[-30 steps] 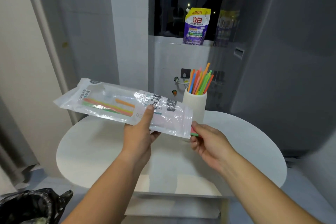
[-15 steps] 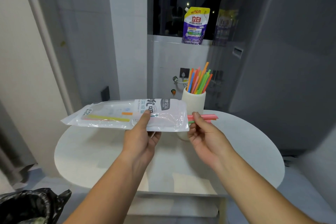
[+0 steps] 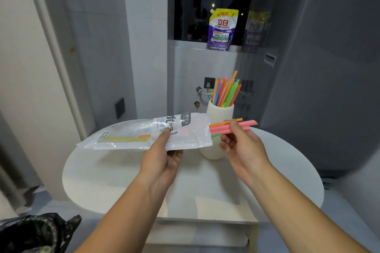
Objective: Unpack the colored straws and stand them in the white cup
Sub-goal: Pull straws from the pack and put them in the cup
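Smooth tubular straws [image 3: 230, 127] slid farther from crinkly clear bag [image 3: 148, 133], each hand's grip holding one.

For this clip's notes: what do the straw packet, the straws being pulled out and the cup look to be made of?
Straw packet: thin clear plastic film, glossy; it crinkles, glints and shows straws inside. Straws being pulled out: plastic tubes, bright matte pink, orange and green, held by the right hand. White cup: opaque, off-white, matte with faint ribbing; ceramic or plastic, cannot tell which. The left hand holds the packet.
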### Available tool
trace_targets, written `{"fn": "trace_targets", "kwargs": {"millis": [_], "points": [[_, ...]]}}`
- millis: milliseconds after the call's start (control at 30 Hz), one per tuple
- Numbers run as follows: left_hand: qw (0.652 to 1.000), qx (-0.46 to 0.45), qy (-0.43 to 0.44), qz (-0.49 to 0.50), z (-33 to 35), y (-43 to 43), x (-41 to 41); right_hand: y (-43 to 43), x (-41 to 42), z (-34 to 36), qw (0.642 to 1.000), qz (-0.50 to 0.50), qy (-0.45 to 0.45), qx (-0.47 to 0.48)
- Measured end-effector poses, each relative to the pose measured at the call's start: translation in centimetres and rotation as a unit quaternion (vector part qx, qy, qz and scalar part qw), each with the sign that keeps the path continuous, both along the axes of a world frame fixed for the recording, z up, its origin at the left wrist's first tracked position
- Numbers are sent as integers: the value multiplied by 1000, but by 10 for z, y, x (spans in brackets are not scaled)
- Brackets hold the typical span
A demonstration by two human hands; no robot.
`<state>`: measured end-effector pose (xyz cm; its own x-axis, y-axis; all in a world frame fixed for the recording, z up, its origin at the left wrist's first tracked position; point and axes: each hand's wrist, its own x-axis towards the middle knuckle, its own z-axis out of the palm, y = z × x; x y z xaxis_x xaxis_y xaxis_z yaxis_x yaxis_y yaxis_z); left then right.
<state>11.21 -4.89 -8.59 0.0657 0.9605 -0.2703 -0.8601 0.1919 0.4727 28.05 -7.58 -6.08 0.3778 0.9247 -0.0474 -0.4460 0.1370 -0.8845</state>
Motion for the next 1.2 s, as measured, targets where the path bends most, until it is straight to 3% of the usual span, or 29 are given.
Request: {"fn": "trace_targets", "kwargs": {"millis": [200,400,733,1200], "points": [[1000,-24,-13,12,1,3,-4,-1,17,14,999,-34,-25,17],[998,-39,-32,45,1,8,-13,-7,42,50,987,-91,-110,78],[997,-42,-19,63,-3,9,-14,-9,71,112,910,-221,-303,178],[997,-42,-5,67,-4,12,-13,36,52,111,838,-151,-513,111]]}}
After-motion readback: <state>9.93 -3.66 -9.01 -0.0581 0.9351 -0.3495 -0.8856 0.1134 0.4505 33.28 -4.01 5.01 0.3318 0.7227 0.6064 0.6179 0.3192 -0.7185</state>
